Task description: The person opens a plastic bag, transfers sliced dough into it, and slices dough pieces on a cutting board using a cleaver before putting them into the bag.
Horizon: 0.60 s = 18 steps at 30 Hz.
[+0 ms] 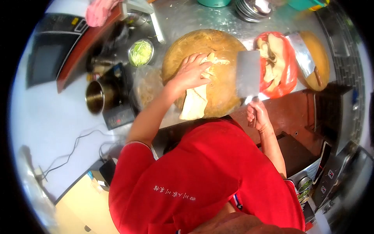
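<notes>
My left hand (191, 72) lies with fingers spread over the round wooden chopping board (226, 89). Under and beside its palm is a pale, cream-coloured slab of food (194, 103), whose kind I cannot make out. Small cut pieces (216, 59) lie by the fingertips. Closed around the dark handle of a cleaver is my right hand (258, 114), in front of the board's right side. The cleaver's broad grey blade (248, 74) is over the board's right edge, apart from the slab. To its right, a red plastic bag (286, 84) holds larger pale pieces (276, 50).
A second cleaver (302, 52) rests on a smaller round board (317, 58) at the far right. A bowl of shredded green vegetable (141, 53) stands left of the large board. Further left are a metal pot (94, 96) and a cooktop (119, 117). Stacked plates (251, 11) stand behind.
</notes>
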{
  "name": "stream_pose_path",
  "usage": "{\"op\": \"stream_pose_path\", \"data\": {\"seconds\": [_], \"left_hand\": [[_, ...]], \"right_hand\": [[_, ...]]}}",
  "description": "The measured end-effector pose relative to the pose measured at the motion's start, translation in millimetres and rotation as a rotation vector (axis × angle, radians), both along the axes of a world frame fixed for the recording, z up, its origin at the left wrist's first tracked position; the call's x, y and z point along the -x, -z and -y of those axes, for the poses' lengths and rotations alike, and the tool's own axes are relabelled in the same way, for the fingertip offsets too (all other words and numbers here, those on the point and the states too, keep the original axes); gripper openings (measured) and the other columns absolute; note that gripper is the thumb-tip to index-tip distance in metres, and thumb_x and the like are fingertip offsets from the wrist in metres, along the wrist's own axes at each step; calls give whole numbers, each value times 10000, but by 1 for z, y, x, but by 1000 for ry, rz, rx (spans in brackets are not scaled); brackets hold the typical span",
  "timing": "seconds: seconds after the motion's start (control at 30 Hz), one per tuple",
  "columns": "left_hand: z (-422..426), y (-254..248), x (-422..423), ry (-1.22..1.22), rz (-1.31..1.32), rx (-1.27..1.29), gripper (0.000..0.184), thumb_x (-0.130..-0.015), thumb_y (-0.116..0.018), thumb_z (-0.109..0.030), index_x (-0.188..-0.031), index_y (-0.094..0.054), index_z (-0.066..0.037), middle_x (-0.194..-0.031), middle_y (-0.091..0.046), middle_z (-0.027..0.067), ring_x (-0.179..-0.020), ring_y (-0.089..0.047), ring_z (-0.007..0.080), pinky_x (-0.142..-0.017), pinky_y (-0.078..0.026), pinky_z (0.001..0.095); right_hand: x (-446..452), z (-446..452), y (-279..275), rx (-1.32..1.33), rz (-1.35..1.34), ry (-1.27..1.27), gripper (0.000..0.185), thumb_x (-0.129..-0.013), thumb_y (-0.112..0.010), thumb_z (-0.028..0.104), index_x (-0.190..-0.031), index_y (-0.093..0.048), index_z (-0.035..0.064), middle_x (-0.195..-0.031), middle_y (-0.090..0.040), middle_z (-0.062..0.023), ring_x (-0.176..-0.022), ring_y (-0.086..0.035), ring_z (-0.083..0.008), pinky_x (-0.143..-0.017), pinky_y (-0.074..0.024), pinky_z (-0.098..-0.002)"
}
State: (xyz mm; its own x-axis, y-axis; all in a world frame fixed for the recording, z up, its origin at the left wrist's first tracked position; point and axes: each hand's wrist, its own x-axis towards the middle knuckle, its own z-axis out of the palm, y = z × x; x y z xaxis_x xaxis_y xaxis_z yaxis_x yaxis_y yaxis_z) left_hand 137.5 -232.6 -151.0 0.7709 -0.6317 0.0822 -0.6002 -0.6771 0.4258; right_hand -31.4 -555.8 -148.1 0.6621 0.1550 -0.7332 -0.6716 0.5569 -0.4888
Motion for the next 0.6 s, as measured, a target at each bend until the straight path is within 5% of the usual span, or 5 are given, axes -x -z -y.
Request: {"op": "stream_pose_path", "data": {"seconds": [0.17, 0.37, 0.47, 0.57, 0.6], "left_hand": [[-6, -22, -10, 0, -230, -173, 468, -829, -753, -120, -1294, -702, -132, -1504, -519, 145, -1386, -485, 364, -1075, -481, 503], [8, 27, -11, -1, -125, -28, 356, -844, -711, -11, -1188, -689, -99, -1241, -611, 121, -1182, -639, 337, -902, -557, 455], [44, 20, -19, 16, -220, 58, 401, -885, -701, -106, -1285, -678, -131, -1370, -607, 177, -1196, -638, 370, -948, -557, 452], [69, 13, -23, -21, -167, -1, 302, -972, -651, -210, -1253, -691, -106, -1247, -637, 157, -1176, -658, 331, -958, -545, 483], [78, -1, -22, -214, -490, 185, 299, -986, -629, -247, -1241, -703, -109, -1259, -638, 172, -1178, -659, 329, -967, -545, 483]], "right_hand": [[1, -4, 1, 45, 53, -15, 103, -1022, -606, 147, -1040, -506, 130, -701, -487, -9, -497, -450, -121, -443, -407, -294], [1, -13, -7, 131, 76, -7, 112, -1019, -610, 137, -1061, -509, 116, -701, -485, -17, -500, -455, -125, -442, -406, -294], [1, -19, -11, 168, 73, -11, 118, -1019, -612, 136, -1073, -509, 116, -704, -485, -18, -502, -451, -125, -442, -402, -291], [2, -22, -22, 221, 35, 9, 123, -1019, -613, 136, -1073, -503, 124, -706, -480, -14, -505, -442, -123, -441, -396, -287], [1, -27, -23, 228, 23, 4, 125, -1019, -613, 137, -1071, -500, 128, -707, -477, -13, -505, -438, -122, -440, -394, -286]]}}
